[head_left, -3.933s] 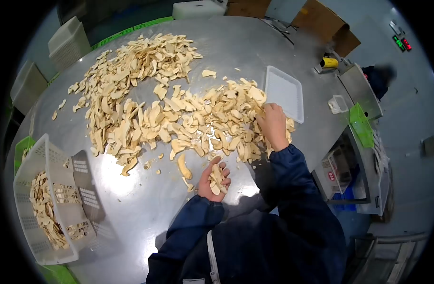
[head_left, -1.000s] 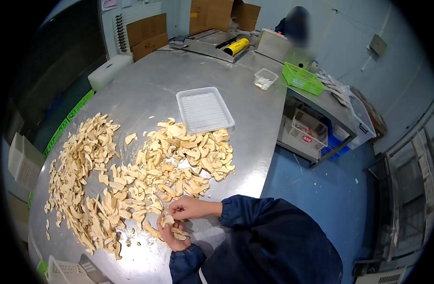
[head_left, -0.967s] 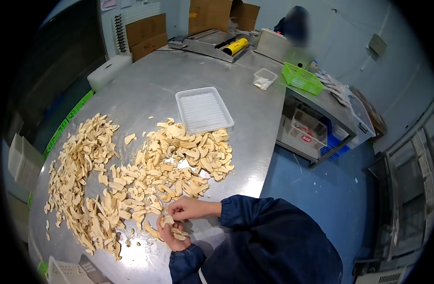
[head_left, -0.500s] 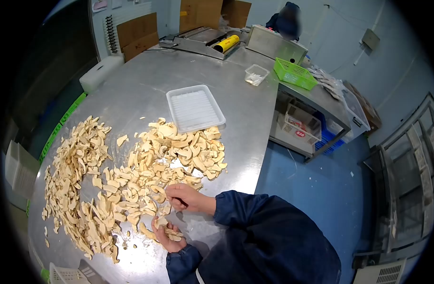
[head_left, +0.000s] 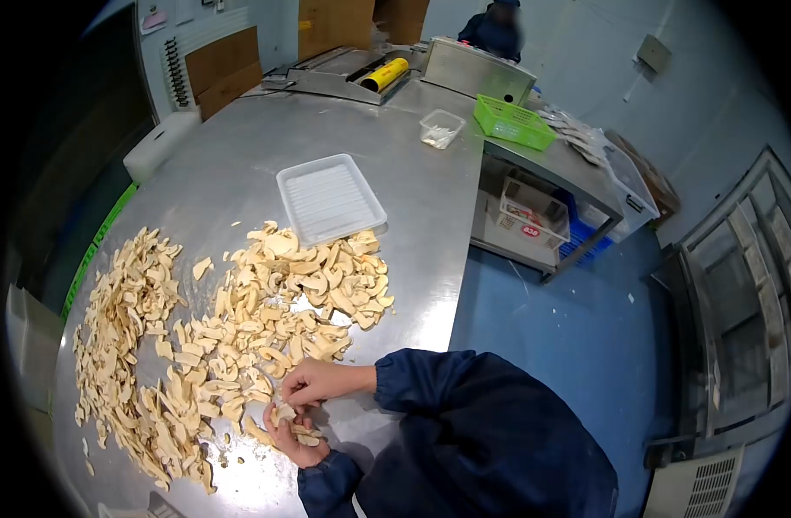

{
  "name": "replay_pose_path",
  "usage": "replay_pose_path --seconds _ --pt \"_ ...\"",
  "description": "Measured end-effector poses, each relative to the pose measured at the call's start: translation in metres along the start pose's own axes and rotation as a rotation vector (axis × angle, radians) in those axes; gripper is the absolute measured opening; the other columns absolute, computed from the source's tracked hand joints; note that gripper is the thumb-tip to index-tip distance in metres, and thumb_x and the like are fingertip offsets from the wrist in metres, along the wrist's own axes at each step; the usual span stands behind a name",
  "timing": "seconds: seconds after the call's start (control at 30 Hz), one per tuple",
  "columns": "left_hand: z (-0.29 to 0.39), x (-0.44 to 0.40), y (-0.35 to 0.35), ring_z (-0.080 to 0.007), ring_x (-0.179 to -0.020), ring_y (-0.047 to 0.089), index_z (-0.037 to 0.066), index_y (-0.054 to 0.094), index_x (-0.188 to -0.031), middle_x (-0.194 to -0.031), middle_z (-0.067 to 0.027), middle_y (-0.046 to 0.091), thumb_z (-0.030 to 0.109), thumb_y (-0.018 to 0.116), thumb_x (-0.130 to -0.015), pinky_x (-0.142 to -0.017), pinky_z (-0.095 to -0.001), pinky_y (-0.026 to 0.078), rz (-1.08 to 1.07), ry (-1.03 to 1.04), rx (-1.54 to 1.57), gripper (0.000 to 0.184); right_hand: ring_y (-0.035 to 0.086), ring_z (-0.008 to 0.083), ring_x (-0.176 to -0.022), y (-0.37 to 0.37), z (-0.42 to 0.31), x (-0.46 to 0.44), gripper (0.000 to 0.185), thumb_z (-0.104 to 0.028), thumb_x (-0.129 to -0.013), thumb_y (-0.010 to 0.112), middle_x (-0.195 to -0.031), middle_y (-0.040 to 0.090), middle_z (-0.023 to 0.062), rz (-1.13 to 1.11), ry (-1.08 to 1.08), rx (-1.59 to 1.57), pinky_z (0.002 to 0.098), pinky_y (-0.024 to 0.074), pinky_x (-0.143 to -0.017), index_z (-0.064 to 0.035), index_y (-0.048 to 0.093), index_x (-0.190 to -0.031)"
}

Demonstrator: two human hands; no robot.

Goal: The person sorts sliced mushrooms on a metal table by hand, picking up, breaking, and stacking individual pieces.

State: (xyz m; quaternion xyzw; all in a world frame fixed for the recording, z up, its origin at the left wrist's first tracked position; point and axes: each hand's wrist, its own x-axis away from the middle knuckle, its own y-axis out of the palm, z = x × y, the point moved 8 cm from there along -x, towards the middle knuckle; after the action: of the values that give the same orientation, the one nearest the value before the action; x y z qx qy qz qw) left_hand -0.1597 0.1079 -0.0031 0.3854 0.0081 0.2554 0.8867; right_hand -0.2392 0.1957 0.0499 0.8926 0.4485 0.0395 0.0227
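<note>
Cream slices [head_left: 285,413] lie in the curled left hand [head_left: 304,451]; right hand [head_left: 313,381] narrowed beside, contents unclear.

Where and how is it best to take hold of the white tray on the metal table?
Probably grip the right rim of the white tray, coming from the right: this raised edge faces bare metal table, while the near edge lies against the pale slices.

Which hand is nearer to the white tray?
Right. The right hand is on the near side of the tray, with part of the pile between them; the left hand, cupping slices, is farther back toward the wearer.
</note>
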Motion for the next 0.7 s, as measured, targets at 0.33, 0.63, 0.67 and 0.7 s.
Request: replay_pose_path --seconds 0.33,0.63,0.67,0.7 --pt "0.000 -0.007 -0.007 -0.0107 -0.064 0.046 0.006 0.041 -0.118 -0.090 -0.0091 0.053 0.019 0.050 -0.086 -0.050 -0.0217 0.037 -0.007 0.028 -0.027 0.036 0.044 0.0050 -0.044 -0.016 0.037 -0.012 0.019 -0.021 -0.089 0.054 -0.058 0.055 0.0008 0.136 0.066 -0.452 0.0197 0.0338 -0.041 -0.0032 0.059 -0.082" --pt "0.005 -0.004 0.005 -0.0140 -0.069 0.051 0.008 0.040 -0.119 -0.091 -0.0115 0.054 0.019 0.048 -0.087 -0.053 -0.0203 0.039 -0.011 0.037 -0.081 0.035 0.050 0.0061 -0.045 0.000 0.001 0.002 0.019 -0.018 -0.088 0.055 -0.062 0.061 0.0010 0.036 -0.107 0.028 0.0216 0.0393 -0.043 -0.0020 0.061 -0.079" --pt "0.002 -0.006 0.002 -0.0142 -0.068 0.051 0.008 0.040 -0.119 -0.091 -0.0116 0.054 0.019 0.048 -0.087 -0.053 -0.0204 0.040 -0.045 0.019 -0.086 0.035 0.050 0.0063 -0.045 -0.001 0.000 0.002 0.019 -0.018 -0.088 0.055 -0.062 0.061 0.0009 0.038 -0.139 0.078 0.0218 0.0393 -0.043 -0.0018 0.061 -0.080" --pt "0.001 -0.008 0.002 -0.0144 -0.068 0.051 0.007 0.040 -0.119 -0.091 -0.0118 0.054 0.019 0.048 -0.087 -0.053 -0.0205 0.040 -0.081 0.002 -0.092 0.035 0.050 0.0064 -0.045 -0.002 0.002 0.001 0.019 -0.018 -0.088 0.055 -0.062 0.061 0.0010 0.039 -0.152 0.082 0.0219 0.0395 -0.043 -0.0015 0.061 -0.080"
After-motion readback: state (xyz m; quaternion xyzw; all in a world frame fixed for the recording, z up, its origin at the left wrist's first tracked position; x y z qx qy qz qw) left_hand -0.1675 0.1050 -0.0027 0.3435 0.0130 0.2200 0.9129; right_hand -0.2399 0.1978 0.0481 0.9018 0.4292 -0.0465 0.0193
